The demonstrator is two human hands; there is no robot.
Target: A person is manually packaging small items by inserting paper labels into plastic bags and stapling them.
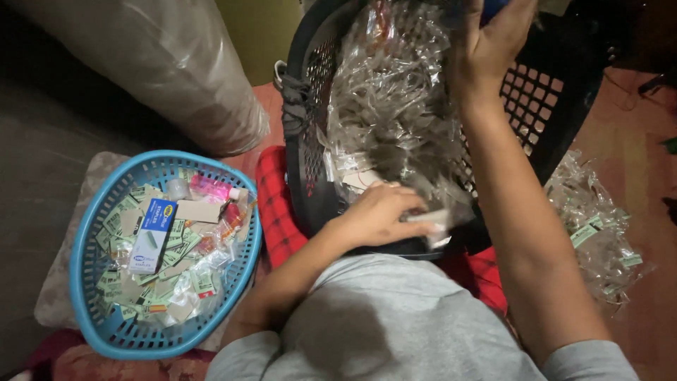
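Head view: clear wrappers (395,106) lie between left hand (381,215) and right hand (490,46).

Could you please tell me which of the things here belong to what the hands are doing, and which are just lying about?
In hand:
- left hand, gripping clear wrappers
- right hand, raised over them
- black basket holding them

Lying about:
- blue basket of small labels
- blue and white box in it
- wrapper pile on the floor
- big plastic bag
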